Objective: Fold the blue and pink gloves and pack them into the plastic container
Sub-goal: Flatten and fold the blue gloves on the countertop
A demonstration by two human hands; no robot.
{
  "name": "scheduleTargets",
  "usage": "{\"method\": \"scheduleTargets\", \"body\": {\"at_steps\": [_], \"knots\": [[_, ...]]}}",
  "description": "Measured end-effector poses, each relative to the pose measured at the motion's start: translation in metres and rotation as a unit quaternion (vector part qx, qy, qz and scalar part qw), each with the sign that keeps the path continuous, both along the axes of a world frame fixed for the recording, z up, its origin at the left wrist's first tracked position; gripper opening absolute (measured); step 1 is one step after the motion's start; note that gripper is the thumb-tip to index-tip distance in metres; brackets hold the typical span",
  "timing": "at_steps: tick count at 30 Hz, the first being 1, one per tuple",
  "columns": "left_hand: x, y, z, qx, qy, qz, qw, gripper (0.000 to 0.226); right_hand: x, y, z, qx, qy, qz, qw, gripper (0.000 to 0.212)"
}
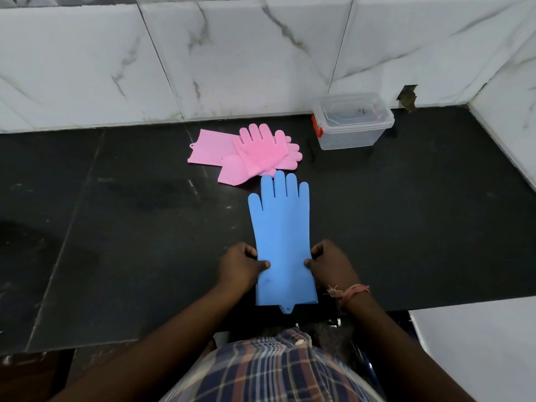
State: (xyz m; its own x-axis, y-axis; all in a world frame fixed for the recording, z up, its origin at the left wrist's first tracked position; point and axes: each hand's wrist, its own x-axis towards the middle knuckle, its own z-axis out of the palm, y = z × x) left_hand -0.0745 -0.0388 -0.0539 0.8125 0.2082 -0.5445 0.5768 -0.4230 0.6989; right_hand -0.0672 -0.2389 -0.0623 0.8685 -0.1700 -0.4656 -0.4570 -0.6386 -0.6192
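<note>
- On the near edge of the black counter (116, 227), the blue glove (281, 236) lies flat, fingers pointing far, cuff toward the person; looks laid out straight so it can fold cleanly.
- Left hand (240, 266) pinches the glove's left edge near the cuff, thumb on top, fingers curled under.
- Right hand (330, 264) pinches the right edge the same way; both sides held level, likely to lift the cuff end and fold it toward the fingers.
- Only one blue layer shows; cannot tell if a second blue glove sits beneath.
- Pink gloves (255, 153) lie overlapped just beyond the blue fingertips, unfolded, probably waiting their turn.
- Plastic container (352, 126), clear with a red latch, stands far right against the marble wall (232, 59), lid apparently on; nothing packed yet.
</note>
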Motion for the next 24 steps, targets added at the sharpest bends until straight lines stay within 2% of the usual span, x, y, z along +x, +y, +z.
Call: {"method": "scheduleTargets", "body": {"at_steps": [7, 12, 24], "knots": [[-0.005, 0.0, -0.002, 0.079, -0.062, -0.026, 0.995, 0.016, -0.003, 0.0, 0.0, 0.002, 0.009, -0.009, 1.0, 0.018], [-0.004, -0.001, -0.005, 0.099, -0.064, -0.026, 0.993, 0.008, -0.007, 0.003, -0.003, 0.043, 0.016, -0.036, 0.998, 0.019], [-0.016, 0.004, -0.012, 0.131, -0.129, -0.08, 0.98, 0.015, -0.01, 0.001, -0.007, -0.071, 0.001, 0.047, 0.996, 0.026]]}}
